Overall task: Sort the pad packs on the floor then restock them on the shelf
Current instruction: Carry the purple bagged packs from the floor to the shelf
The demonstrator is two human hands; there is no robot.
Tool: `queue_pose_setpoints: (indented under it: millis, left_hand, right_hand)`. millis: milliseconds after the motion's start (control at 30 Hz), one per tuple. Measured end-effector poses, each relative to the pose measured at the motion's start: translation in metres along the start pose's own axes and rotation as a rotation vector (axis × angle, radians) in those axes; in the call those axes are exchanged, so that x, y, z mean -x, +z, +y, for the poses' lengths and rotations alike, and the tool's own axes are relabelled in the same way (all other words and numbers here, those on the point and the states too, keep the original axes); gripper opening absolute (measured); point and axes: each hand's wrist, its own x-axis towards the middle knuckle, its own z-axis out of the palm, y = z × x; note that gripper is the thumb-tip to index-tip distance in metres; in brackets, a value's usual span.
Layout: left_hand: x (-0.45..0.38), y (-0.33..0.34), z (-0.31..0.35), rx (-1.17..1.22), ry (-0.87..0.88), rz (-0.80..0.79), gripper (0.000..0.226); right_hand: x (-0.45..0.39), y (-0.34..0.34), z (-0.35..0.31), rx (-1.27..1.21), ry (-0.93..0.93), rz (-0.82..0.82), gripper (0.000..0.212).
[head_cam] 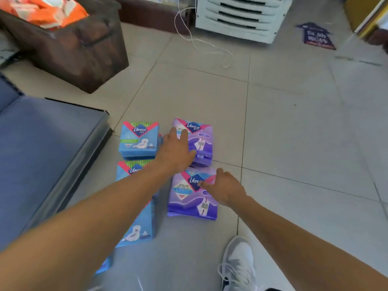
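- Head view, sorting: pad packs lie on the tiled floor [283, 127] in two colour columns, blue on the left and purple on the right; judged largely sorted.
- Far blue pack [138, 137]: flat on the floor, just beside the shelf's corner, seemingly on top of another of its kind.
- Near blue pack [138, 217]: directly below the far one, partly hidden by the left forearm; a further blue edge shows lower left, too little to identify.
- Far purple pack [202, 143]: apparently a short stack, front edge near the near purple pack [189, 198].
- Left hand [176, 150]: fingers extended and spread, resting on the far purple pack's left side; no curled grip seen.
- Right hand [222, 189]: fingers bent over the near purple pack's upper right corner, touching it; whether it pinches the pack cannot be told.
- Shelf [42, 152]: blue-grey board at left, bare where visible; restocking judged not yet begun.
- Dark crate [84, 53]: upper left, holding orange packs [48, 11], apart from the sorted group.
- Remaining, by judgement: final straightening, then moving all packs onto the shelf.
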Motion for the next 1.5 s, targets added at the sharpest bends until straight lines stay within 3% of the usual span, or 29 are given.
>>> queue_pose_setpoints:
  millis: [167, 233, 367, 533, 600, 733, 933, 1100, 1167, 1433, 1500]
  left_hand:
    - [-0.060, 0.041, -0.003, 0.003, -0.077, 0.007, 0.073]
    - [-0.077, 0.051, -0.004, 0.033, -0.150, -0.008, 0.076]
    - [-0.102, 0.062, -0.002, 0.133, -0.287, -0.032, 0.090]
    - [-0.109, 0.057, -0.004, 0.089, -0.334, 0.009, 0.107]
    - [-0.110, 0.054, -0.004, 0.170, -0.402, -0.017, 0.097]
    - [-0.109, 0.057, -0.004, 0.504, -0.502, -0.102, 0.050]
    - [-0.105, 0.072, -0.002, 0.801, -0.609, -0.013, 0.031]
    - [-0.094, 0.055, 0.000, 1.196, -0.536, -0.084, 0.015]
    - [-0.083, 0.042, -0.001, 1.243, -0.501, -0.100, 0.011]
    - [-0.027, -0.073, -0.002, 1.419, -0.346, 0.063, 0.037]
    - [-0.004, -0.112, -0.004, 1.414, -0.274, 0.098, 0.034]
  right_hand:
    - [-0.034, 0.057, 0.023, -0.299, 0.261, -0.027, 0.107]
    - [-0.046, 0.073, 0.029, -0.383, 0.306, -0.047, 0.111]
    - [-0.052, 0.071, 0.027, -0.416, 0.269, -0.060, 0.090]
    - [-0.051, 0.059, 0.038, -0.501, 0.298, -0.054, 0.077]
    - [-0.046, 0.053, 0.044, -0.532, 0.301, -0.073, 0.067]
    - [-0.035, 0.046, 0.049, -0.601, 0.263, -0.071, 0.054]
    - [-0.032, 0.046, 0.049, -0.715, 0.193, -0.085, 0.058]
    - [-0.020, 0.032, 0.051, -0.792, 0.114, -0.123, 0.057]
    - [-0.012, 0.021, 0.049, -0.827, 0.071, -0.142, 0.056]
    - [0.048, -0.053, 0.012, -0.912, -0.132, -0.107, 0.051]
    - [0.071, -0.074, -0.005, -0.946, -0.190, -0.089, 0.048]
